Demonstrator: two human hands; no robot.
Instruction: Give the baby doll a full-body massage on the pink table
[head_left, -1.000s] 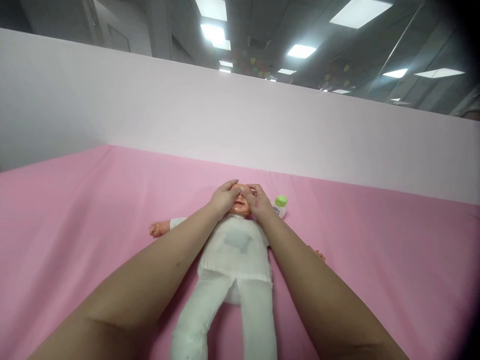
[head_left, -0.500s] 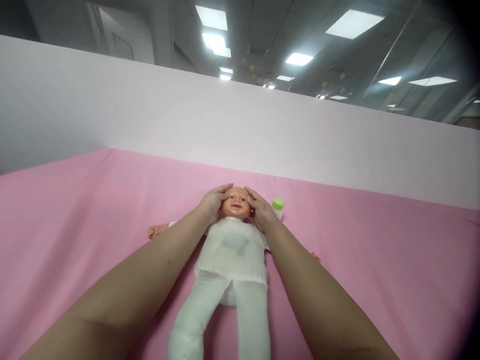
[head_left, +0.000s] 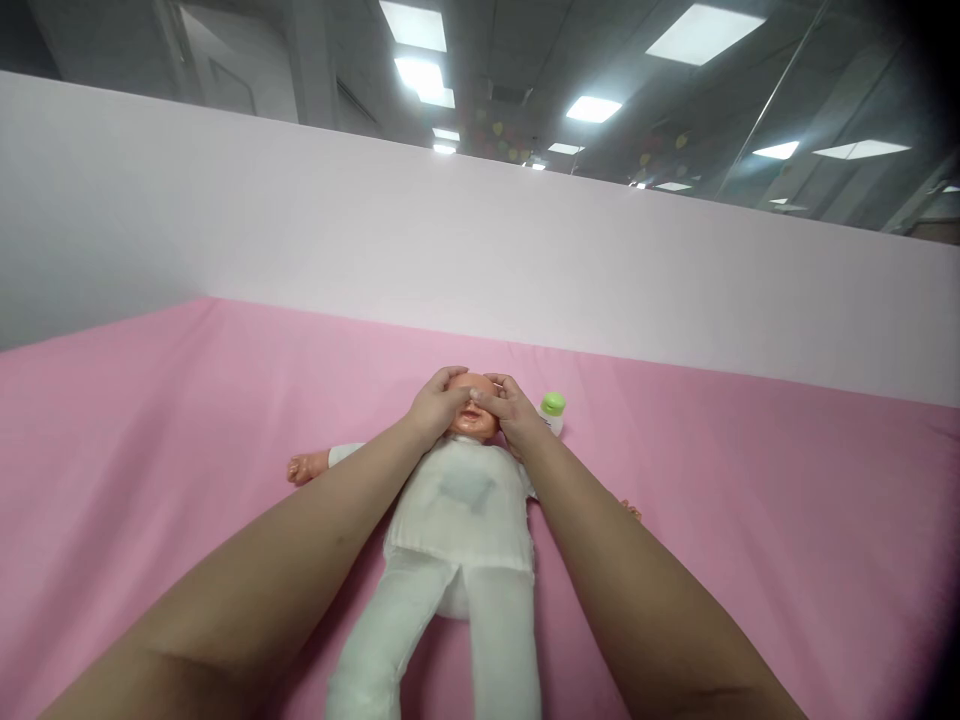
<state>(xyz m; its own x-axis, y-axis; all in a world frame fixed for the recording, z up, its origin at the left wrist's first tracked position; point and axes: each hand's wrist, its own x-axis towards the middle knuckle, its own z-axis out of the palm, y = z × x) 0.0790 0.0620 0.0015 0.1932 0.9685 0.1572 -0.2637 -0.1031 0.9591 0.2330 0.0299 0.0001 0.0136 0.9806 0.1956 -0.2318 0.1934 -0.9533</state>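
Note:
A baby doll (head_left: 461, 510) with a cloth body lies on its back, head away from me. My left hand (head_left: 437, 408) cups one side of its head, and my right hand (head_left: 517, 412) cups the other. Both thumbs lie across the face around the eyes and nose, covering the eyes. The other fingers curve round the sides and top of the head. Only the mouth, chin and part of the forehead show between my hands.
A small bottle with a green cap (head_left: 553, 404) stands just right of my right hand. The doll lies on a pink sheet (head_left: 750, 500), bordered at the back by a white panel (head_left: 480, 250). Ceiling lights show above the panel.
Both thumbs have moved inward from the sides of the doll's head onto its face and now cover the eyes. The rest of each hand still holds the head.

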